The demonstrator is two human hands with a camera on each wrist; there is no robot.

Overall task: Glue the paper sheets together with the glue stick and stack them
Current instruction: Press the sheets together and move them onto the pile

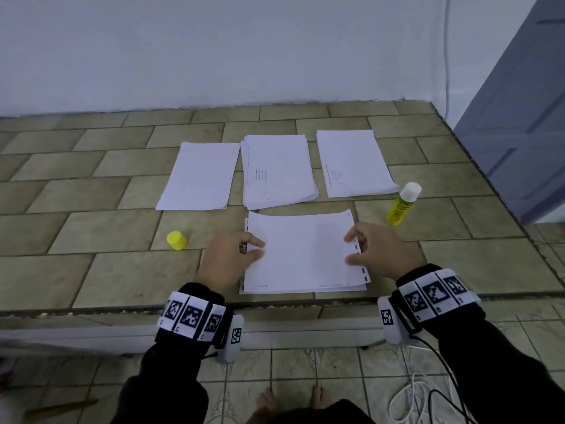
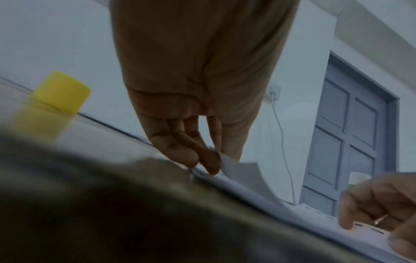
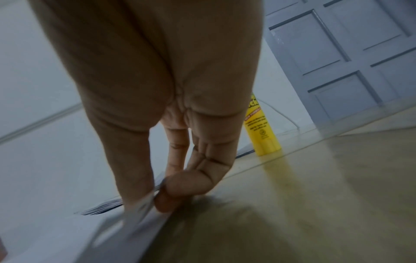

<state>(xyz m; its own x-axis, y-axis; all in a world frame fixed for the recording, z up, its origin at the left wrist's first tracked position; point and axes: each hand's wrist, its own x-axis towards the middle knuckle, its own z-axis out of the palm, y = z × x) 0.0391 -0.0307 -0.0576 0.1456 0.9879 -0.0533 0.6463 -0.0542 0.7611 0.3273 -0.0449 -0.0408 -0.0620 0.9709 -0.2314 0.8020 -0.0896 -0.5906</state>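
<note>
A white paper sheet (image 1: 302,252) lies sideways over another sheet at the near edge of the tiled counter (image 1: 91,270), its far edge curling up. My left hand (image 1: 241,246) pinches its left edge (image 2: 227,161) between thumb and fingers. My right hand (image 1: 360,246) pinches the right edge (image 3: 144,204), by the punched holes. The yellow glue stick (image 1: 403,203), uncapped with its white glue exposed, stands upright to the right of the sheet, also in the right wrist view (image 3: 261,131). Its yellow cap (image 1: 176,240) sits to the left (image 2: 60,92).
Three piles of white sheets lie in a row behind: left (image 1: 198,175), middle (image 1: 278,171), right (image 1: 354,163). A white wall (image 1: 244,50) backs the counter; a grey-blue door (image 1: 519,117) stands at the right. Cables (image 1: 428,393) trail on the floor below.
</note>
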